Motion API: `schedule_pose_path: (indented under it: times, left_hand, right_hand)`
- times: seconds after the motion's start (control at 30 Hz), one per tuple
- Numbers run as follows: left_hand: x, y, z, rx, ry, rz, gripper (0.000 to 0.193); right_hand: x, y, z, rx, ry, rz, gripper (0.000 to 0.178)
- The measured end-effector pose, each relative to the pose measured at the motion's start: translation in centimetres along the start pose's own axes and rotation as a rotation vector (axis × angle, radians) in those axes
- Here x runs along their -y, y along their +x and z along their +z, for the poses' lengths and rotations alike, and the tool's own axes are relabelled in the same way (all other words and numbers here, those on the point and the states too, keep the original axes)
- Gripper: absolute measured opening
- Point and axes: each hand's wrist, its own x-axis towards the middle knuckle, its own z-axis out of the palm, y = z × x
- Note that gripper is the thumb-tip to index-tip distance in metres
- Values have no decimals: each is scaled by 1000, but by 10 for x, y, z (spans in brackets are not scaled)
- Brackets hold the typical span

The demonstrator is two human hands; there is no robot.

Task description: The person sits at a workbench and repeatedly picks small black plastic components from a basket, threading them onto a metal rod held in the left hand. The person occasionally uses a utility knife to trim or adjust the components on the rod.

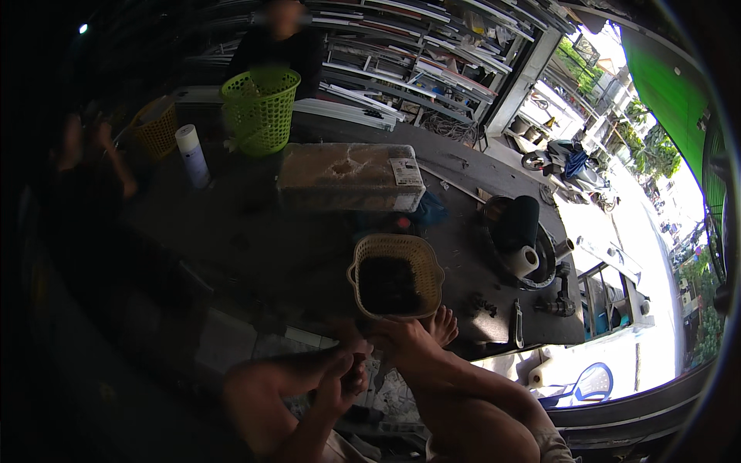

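A: Where is the cream basket [397, 245]?
B: On the dark table [255, 255], near the edge by the person, with dark pieces [386, 285] inside.

A: Which way does it point?
B: Its mouth faces up; the side handles stand at nine and three o'clock. Neither direction looks clearly longer, so I can't call a long axis.

A: And the hands?
B: The right hand [401, 335] is at the basket's six o'clock, by the near rim; I can't tell whether it touches, or how far its fingers close. The left hand [338, 386] is lower, with the basket at its one o'clock, well apart. Its fingers look curled, but I can't tell what they hold.

A: Further out?
B: A bare foot [443, 328] near five o'clock, a white roll [522, 262] at three, a wrapped carton [340, 176] at eleven and a spray can [193, 158] at ten.
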Motion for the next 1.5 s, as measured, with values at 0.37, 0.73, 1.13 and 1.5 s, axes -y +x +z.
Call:
schedule_pose_path:
  times: [0.37,0.73,1.13,1.5]
  left_hand:
    - [1,8,-15,-49,103,-72,32]
    - [5,4,3,-82,210,-139,39]
    - [2,-2,4,-94,170,-160,42]
    - [6,-1,3,-58,221,-161,36]
  right_hand:
    - [-69,58,-64,-27,-527,325,24]
    - [-114,50,-41,253,-816,275,11]
    - [-108,55,-42,369,-848,304,13]
    - [-86,45,-53,128,-699,418,18]
